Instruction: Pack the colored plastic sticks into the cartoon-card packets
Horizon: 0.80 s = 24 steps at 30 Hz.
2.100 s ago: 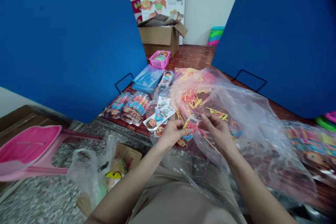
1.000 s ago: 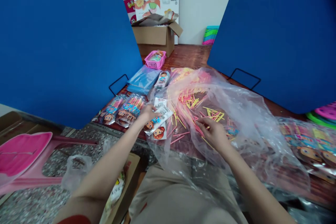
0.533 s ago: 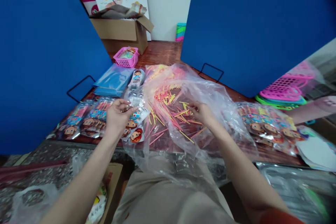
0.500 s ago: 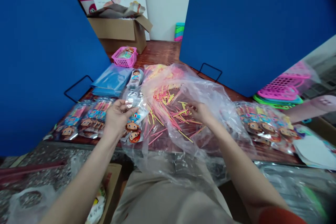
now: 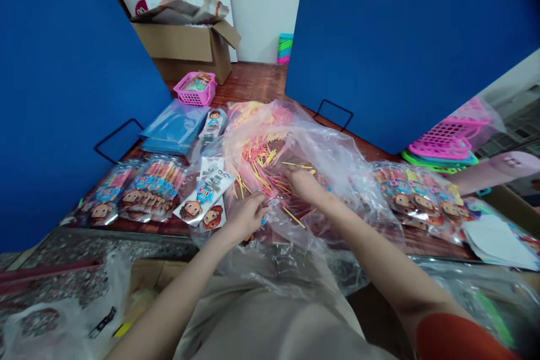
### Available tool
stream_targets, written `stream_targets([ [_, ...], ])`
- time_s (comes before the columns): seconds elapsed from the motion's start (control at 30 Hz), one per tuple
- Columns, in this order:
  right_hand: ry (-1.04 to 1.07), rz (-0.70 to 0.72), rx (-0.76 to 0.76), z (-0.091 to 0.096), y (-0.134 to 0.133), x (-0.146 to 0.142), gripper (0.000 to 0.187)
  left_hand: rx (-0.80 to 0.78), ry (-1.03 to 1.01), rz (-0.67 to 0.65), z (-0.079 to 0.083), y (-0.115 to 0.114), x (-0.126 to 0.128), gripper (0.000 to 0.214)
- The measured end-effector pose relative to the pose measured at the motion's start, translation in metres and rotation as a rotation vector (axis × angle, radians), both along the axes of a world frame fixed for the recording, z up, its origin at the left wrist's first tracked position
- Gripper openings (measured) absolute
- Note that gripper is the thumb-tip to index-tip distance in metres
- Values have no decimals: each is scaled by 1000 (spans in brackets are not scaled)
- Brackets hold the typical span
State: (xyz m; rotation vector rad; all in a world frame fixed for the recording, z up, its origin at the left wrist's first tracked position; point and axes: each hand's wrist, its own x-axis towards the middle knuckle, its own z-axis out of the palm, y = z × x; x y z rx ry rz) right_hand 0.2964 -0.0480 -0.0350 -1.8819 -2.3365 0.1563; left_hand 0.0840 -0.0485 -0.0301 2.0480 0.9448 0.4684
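My left hand (image 5: 247,216) pinches a small printed plastic pouch (image 5: 250,238) at the table's front edge, mostly hidden under the hand. Fingers of my right hand (image 5: 304,184) are curled on thin pink and yellow sticks (image 5: 301,166), just right of the heap; the fingertips are partly hidden. The loose sticks (image 5: 264,160) lie in a large opened clear plastic bag (image 5: 337,152) spread over the table. Left of my left hand, flat printed pouches (image 5: 205,197) with cartoon heads overlap each other.
Filled pouches lie in rows at left (image 5: 154,185) and right (image 5: 415,191). Behind are blue plastic sheets (image 5: 175,126), a pink basket (image 5: 194,90) and an open carton (image 5: 181,45). Blue panels (image 5: 405,39) stand on both sides. White papers (image 5: 500,239) lie at the right edge.
My left hand has moved right and toward me, from the flat pouches to beside the sticks, with a pouch now in it. My right hand has shifted left into the sticks.
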Motion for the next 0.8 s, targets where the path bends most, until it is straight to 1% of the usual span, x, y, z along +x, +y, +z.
stream_targets([
  [0.07, 64, -66, -15, 5, 0, -4, 29, 102, 55, -15, -3, -5, -4, 15],
  [0.1, 83, -95, -58, 7, 1, -8, 28, 121, 57, -10, -5, -7, -6, 15],
  [0.2, 93, -131, -247, 6, 3, -25, 27, 108, 59, 24, -12, -11, -13, 17],
  [0.23, 89, -129, -285, 5, 4, -31, 26, 94, 58, 43, -15, -12, -15, 19],
  [0.3, 75, -119, -306, 3, 4, -41, 27, 59, 45, 70, -24, -13, -18, 20],
  [0.37, 53, -104, -300, 3, 3, -48, 33, 27, 21, 72, -32, -13, -21, 18],
  [0.47, 20, -81, -310, 3, 4, -55, 35, 10, 1, 55, -39, -15, -24, 15],
  [0.53, 7, -79, -317, 1, 4, -60, 34, 8, -7, 49, -38, -16, -25, 14],
  [0.67, 13, -98, -286, -2, 5, -66, 34, -30, -60, 61, -30, -18, -27, 17],
  [0.73, 17, -114, -267, -3, 5, -61, 31, -71, -127, 94, -26, -19, -27, 20],
  [0.8, 82, -147, -235, -4, 5, -49, 25, -163, -202, 145, -22, -21, -27, 24],
])
